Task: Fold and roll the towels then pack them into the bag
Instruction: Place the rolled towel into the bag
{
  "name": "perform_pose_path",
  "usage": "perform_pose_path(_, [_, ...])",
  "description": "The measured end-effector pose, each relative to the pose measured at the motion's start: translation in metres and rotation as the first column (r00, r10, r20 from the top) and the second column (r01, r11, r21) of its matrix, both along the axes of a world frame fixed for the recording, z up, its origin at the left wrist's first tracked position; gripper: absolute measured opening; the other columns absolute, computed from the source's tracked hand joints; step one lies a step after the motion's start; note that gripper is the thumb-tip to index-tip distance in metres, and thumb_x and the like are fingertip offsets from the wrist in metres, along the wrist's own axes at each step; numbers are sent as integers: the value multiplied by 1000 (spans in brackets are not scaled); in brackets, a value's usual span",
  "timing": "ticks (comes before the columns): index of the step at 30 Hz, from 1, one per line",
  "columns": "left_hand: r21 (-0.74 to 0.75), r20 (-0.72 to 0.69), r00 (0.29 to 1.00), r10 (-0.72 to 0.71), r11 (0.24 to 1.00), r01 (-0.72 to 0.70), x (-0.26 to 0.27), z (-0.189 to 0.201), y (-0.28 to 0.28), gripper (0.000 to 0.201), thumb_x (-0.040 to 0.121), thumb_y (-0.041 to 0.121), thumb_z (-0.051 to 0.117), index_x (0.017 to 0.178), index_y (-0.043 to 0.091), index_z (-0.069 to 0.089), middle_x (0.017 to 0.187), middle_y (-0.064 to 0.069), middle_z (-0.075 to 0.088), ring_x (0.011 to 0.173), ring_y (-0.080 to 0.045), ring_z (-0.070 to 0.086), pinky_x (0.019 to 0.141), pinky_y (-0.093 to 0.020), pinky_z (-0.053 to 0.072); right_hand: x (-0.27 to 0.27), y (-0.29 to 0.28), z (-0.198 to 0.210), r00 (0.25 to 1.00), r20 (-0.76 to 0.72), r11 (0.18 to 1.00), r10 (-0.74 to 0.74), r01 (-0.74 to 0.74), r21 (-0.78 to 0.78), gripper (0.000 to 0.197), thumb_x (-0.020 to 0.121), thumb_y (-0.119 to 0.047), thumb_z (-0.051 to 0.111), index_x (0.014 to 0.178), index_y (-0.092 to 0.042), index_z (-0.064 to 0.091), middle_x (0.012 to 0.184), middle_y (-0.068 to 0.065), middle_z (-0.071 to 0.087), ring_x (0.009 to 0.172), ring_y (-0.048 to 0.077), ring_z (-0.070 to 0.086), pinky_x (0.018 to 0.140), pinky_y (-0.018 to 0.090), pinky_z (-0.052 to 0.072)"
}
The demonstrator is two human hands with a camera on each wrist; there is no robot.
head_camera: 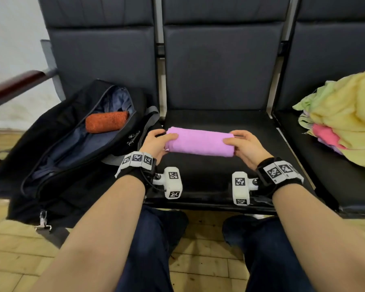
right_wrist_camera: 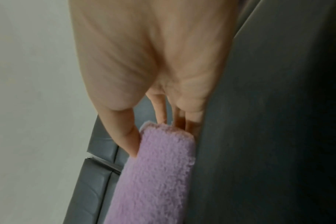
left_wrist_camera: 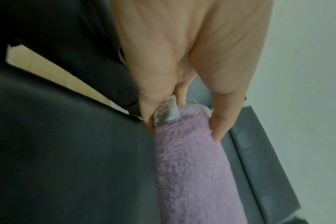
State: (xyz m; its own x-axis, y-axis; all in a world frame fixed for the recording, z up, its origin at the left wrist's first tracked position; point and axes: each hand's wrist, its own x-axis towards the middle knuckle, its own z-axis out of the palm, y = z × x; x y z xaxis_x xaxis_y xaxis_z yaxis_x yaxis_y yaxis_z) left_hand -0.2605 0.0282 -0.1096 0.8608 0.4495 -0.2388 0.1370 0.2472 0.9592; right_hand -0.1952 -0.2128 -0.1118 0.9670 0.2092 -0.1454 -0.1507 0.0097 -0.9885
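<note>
A pink towel (head_camera: 199,142) rolled into a cylinder lies crosswise over the middle black seat (head_camera: 209,178). My left hand (head_camera: 156,142) grips its left end, thumb on top and fingers behind. My right hand (head_camera: 243,147) grips the right end the same way. In the left wrist view the pink towel (left_wrist_camera: 192,166) shows a white label (left_wrist_camera: 166,113) by my fingers. The right wrist view shows the pink towel (right_wrist_camera: 159,174) pinched between thumb and fingers. An open black bag (head_camera: 57,157) sits on the left seat with a rolled orange towel (head_camera: 106,122) inside.
A heap of loose yellow, green and pink towels (head_camera: 343,121) lies on the right seat. Dark seat backs (head_camera: 221,66) rise behind. A dark red armrest (head_camera: 13,85) sticks out at the far left. My knees and a tiled floor (head_camera: 198,268) are below.
</note>
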Motion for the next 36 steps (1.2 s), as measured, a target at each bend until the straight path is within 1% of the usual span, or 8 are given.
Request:
perform_pose_path(3, [-40,15,1000,4,999,-4,-21,18,11,57,71,1,75,123,-5,53,109,-19,62,82,-24,66,60,-29,55,-9,14,16,997,4,996,82,-82,-25,46,83,1,68,125,3,50,121,18,56,106,29,60,91,47,51])
perform_pose_path(8, [43,63,994,84,995,-87,-63,47,25,14,76,-1,66,89,4,67,90,-12,66,85,-25,62,70,-32,52,-36,36,46,975,71,976,212,-207,-74,37,82,5,67,117,2,56,113,16,61,103,25,62,89,40,54])
perform_pose_path(11, [155,121,981,151,973,-169,-88,60,33,26,74,3,70,99,5,66,91,-7,63,86,-19,58,62,-22,49,-54,49,62,954,110,956,280,-266,-124,34,81,2,69,112,-3,59,110,13,65,101,24,64,84,38,57])
perform_pose_path(14, [224,153,970,190,949,-221,-110,73,40,21,83,3,62,103,7,65,92,-6,60,72,-20,52,52,-17,42,-68,63,76,937,138,941,320,-298,-161,34,81,-1,70,113,-5,61,109,11,66,97,21,66,71,31,59])
perform_pose_path(19, [161,193,924,329,919,-361,-125,83,64,12,68,8,70,75,18,70,103,-6,65,99,-20,55,84,-36,48,-80,90,94,903,185,912,388,-348,-216,31,81,-1,70,111,-3,63,111,16,65,93,23,67,69,31,60])
perform_pose_path(24, [178,198,907,372,896,-406,-123,91,98,19,68,6,70,86,14,73,110,-10,67,104,-22,58,88,-39,52,-75,127,103,891,200,900,407,-353,-256,24,78,0,73,100,-7,65,105,12,66,92,21,67,68,31,60])
perform_pose_path(31, [175,169,905,391,892,-418,-87,102,172,31,53,15,71,84,15,73,104,-12,69,100,-26,61,85,-43,54,-40,207,119,904,129,891,408,-363,-274,20,77,3,74,91,-7,64,91,9,64,76,16,65,62,31,60])
perform_pose_path(36, [184,88,907,412,888,-422,-52,99,234,11,64,8,71,72,16,69,87,-8,66,91,-26,60,85,-41,54,-1,278,120,931,-10,892,366,-354,-280,19,75,8,70,88,-3,63,91,15,63,83,25,63,66,41,59])
